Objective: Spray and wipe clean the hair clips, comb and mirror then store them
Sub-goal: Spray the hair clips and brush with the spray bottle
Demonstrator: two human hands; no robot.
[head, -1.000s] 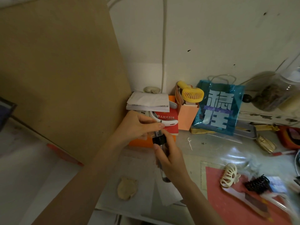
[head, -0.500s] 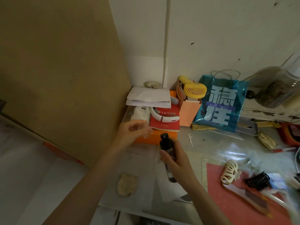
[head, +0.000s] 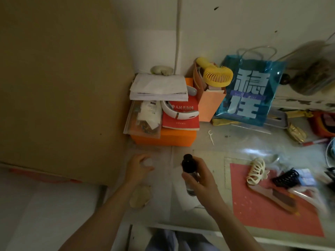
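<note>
Now the left hand (head: 139, 167) has come down to the table with the small clear cap (head: 147, 162) in its curled fingers. At its three o'clock, the right hand (head: 201, 180) grips the spray bottle (head: 188, 171) upright. Farther toward three o'clock, the cream clip (head: 256, 171), black clip (head: 287, 178) and comb (head: 277, 198) lie on the red mat (head: 262, 220).

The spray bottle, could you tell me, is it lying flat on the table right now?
No, the right hand holds the spray bottle upright above the table, its black nozzle on top.
</note>
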